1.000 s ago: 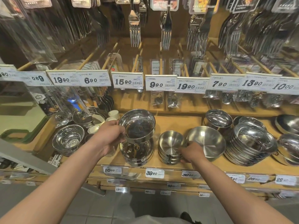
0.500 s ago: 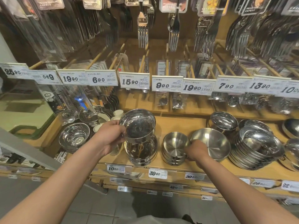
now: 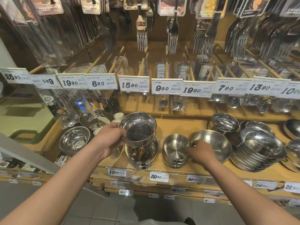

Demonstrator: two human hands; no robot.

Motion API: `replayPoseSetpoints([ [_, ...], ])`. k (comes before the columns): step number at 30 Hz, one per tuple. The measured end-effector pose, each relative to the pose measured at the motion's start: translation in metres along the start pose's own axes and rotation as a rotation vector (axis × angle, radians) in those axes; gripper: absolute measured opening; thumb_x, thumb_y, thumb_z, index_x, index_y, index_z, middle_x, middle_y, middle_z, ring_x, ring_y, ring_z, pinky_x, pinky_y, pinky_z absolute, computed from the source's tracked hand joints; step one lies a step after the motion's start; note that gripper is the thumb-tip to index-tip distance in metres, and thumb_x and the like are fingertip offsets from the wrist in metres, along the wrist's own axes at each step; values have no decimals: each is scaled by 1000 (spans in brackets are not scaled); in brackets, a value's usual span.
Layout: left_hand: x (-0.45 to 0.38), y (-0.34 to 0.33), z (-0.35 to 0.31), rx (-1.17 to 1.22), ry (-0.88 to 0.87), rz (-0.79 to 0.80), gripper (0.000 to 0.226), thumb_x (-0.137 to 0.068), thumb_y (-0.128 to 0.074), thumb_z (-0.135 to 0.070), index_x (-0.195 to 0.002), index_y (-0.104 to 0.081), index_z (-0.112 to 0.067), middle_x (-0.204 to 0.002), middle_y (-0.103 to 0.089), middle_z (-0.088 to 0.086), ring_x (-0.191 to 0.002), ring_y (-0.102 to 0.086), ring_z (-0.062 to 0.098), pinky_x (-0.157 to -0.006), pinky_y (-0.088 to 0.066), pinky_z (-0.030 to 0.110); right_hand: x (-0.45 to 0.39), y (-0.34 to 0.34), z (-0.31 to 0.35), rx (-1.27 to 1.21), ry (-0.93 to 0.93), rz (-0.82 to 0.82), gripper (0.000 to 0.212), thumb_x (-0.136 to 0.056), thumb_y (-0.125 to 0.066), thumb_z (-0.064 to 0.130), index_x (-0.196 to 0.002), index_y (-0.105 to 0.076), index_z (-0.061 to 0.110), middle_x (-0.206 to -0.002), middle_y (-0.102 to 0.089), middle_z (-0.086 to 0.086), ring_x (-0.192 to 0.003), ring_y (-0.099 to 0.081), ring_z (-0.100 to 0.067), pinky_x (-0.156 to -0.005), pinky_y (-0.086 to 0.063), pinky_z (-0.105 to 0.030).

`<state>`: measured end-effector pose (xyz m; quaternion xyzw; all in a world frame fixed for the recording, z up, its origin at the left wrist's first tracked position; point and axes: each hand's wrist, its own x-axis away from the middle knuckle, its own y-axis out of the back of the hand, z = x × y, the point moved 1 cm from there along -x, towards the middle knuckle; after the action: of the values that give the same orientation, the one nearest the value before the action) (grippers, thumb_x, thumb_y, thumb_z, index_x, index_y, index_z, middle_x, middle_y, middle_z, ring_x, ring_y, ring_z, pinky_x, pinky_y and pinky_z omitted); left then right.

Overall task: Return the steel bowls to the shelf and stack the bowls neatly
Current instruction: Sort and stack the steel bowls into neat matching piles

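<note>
here the left hand [image 3: 110, 140] curls its fingers round the rim of a steel bowl [image 3: 138, 127], holding it just above the bowl stack [image 3: 141, 155] near the front of the wooden shelf [image 3: 178, 125], probably to line it up before nesting. the right hand [image 3: 200, 152] pinches the rim of the small bowl stack [image 3: 175, 150] to its right, likely steadying or squaring it beside the wide bowl [image 3: 214, 143].

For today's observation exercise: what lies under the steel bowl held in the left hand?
Under the held steel bowl sits a stack of matching shiny bowls on the wooden shelf. The held bowl covers the stack's inside, so its contents cannot be seen.
</note>
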<state>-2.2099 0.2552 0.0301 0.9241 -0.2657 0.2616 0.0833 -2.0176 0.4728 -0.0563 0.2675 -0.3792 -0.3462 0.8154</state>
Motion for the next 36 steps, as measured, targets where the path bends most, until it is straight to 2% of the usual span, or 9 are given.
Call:
replayPoseSetpoints([
  [4,6,2,-9,-101,-44,18,22,-86,-50,15,-90,-64,-2,-79,-65,11,-59,-65,14,-44,-52,18,29,26,13,-149,91,-65,41,-94,-62,43,-123,-68,14,-110,-74,-6,-98,-70,-22,-72,-51,-26],
  [6,9,-1,-12,-180,-67,47,19,-88,-53,10,-97,-68,1,-90,-70,16,-68,-68,18,-50,-56,22,48,31,26,-655,25,221,35,-94,-67,44,-118,-68,19,-112,-70,-7,-96,-72,-19,-65,-60,-29],
  [8,14,-10,-13,-251,-78,114,20,-90,-56,6,-105,-69,3,-102,-74,20,-81,-71,22,-69,-64,33,62,38,39,-857,-12,418,30,-91,-69,47,-112,-64,26,-118,-66,-9,-100,-72,-20,-70,-64,-37],
  [13,22,-44,-11,-337,-75,313,20,-90,-59,4,-103,-73,-2,-95,-77,16,-66,-70,14,-55,-55,20,69,50,44,-835,24,425,33,-93,-71,25,-125,-65,16,-107,-75,-17,-81,-75,-21,-61,-65,-34],
  [17,20,-61,-5,-377,-99,338,15,-94,-64,-11,-103,-75,-12,-96,-79,6,-87,-75,18,-74,-59,27,68,56,33,-742,32,404,19,-97,-63,8,-113,-72,8,-115,-72,-25,-106,-71,-40,-61,-65,-32],
  [23,17,-70,2,-303,-55,272,29,-98,-61,-36,-105,-75,-12,-101,-79,4,-105,-72,25,-97,-56,40,70,55,24,-869,-104,394,15,-97,-58,-1,-110,-64,-2,-110,-71,-31,-78,-71,-31,-55,-64,-33],
  [28,30,-81,14,-173,-9,446,41,-87,-71,-41,-106,-66,-6,-105,-77,14,-97,-75,28,-75,-63,33,75,49,23,-1027,-182,341,24,-95,-57,-4,-119,-55,-4,-90,-72,-27,-79,-73,-35,-58,-64,-34],
  [31,35,-96,17,-193,-54,472,20,-92,-69,-22,-94,-61,-4,-83,-79,11,-81,-77,20,-69,-62,30,80,48,21,-1020,-174,352,35,-94,-61,-1,-127,-51,-1,-89,-71,-24,-79,-72,-32,-56,-64,-33],
  [36,34,-115,15,-206,-43,431,9,-88,-65,-9,-94,-61,-4,-87,-78,16,-80,-75,30,-67,-64,40,87,77,-5,-953,-164,310,22,-95,-66,14,-114,-62,4,-96,-69,-15,-71,-73,-18,-59,-64,-34],
])
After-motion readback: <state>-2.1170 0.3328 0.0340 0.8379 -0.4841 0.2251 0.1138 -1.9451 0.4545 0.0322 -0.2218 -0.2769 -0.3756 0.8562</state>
